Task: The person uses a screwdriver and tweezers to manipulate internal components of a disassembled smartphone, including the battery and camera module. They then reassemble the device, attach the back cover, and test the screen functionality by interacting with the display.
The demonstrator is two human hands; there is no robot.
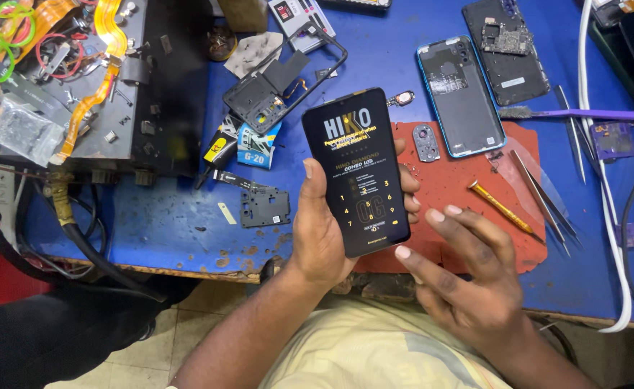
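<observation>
My left hand (319, 230) holds a black phone display panel (356, 169) upright above the front edge of the blue table (165, 223); its face carries a printed protective film. The thumb lies along its left side and the fingers wrap behind its right edge. My right hand (468, 277) hovers just right of the panel's lower corner, fingers spread, fingertips close to the edge, holding nothing.
A red mat (461, 184) lies under the panel with a yellow screwdriver (500, 209) on it. A blue-rimmed phone back (459, 97), an opened black phone (505, 50), tweezers (543, 202), a black frame (266, 97) and small plates lie around. A cluttered parts tray (57, 79) sits left.
</observation>
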